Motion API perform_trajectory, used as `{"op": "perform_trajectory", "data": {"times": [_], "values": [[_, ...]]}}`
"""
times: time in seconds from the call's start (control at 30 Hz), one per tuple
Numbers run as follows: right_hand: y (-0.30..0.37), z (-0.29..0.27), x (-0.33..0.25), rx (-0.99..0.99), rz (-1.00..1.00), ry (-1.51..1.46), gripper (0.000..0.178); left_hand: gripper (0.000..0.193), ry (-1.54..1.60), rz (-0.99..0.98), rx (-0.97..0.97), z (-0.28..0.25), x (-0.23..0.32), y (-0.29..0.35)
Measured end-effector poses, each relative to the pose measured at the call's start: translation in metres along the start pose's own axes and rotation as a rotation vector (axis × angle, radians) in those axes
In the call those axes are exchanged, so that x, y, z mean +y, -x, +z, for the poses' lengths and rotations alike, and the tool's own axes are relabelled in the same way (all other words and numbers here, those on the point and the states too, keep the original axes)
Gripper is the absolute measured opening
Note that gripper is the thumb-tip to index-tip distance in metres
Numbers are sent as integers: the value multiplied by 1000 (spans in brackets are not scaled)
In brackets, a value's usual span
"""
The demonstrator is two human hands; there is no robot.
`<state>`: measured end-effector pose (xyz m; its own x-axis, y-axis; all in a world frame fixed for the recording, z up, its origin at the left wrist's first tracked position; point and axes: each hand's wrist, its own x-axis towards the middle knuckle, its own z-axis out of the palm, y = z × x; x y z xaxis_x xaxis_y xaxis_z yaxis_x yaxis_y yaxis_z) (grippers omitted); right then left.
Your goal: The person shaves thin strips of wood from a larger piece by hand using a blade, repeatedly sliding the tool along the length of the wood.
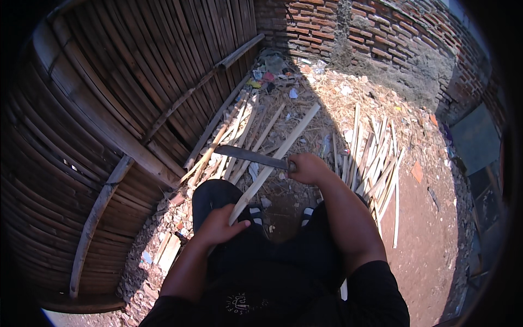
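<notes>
My left hand (pixel 222 224) is closed round the near end of a long pale strip of split bamboo (pixel 297 131), which slants away from me up and to the right. In my right hand (pixel 308 168) is the handle of a machete (pixel 251 156). Its dark, broad blade points left and lies across the strip near the strip's middle; whether the edge touches the wood I cannot tell. Both hands are in front of my knees, the left one by my left thigh.
Several cut strips (pixel 376 163) lie heaped on the right, and more sticks (pixel 239 128) lie along the left. A slatted bamboo wall (pixel 136 65) rises close on the left. Behind stands a brick wall (pixel 376 32). Shavings and litter (pixel 327 92) cover the ground ahead.
</notes>
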<state>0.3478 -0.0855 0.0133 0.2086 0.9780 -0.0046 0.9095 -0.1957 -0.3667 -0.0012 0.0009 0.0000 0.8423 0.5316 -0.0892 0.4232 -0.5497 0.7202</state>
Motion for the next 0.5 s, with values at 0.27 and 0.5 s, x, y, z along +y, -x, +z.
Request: {"op": "perform_trajectory", "data": {"times": [0.27, 0.5], "values": [[0, 2, 2, 4, -6, -5, 38, 52, 3, -10, -5, 0, 2, 0], [1, 4, 3, 13, 2, -14, 38, 53, 9, -35, -16, -1, 6, 0]]}}
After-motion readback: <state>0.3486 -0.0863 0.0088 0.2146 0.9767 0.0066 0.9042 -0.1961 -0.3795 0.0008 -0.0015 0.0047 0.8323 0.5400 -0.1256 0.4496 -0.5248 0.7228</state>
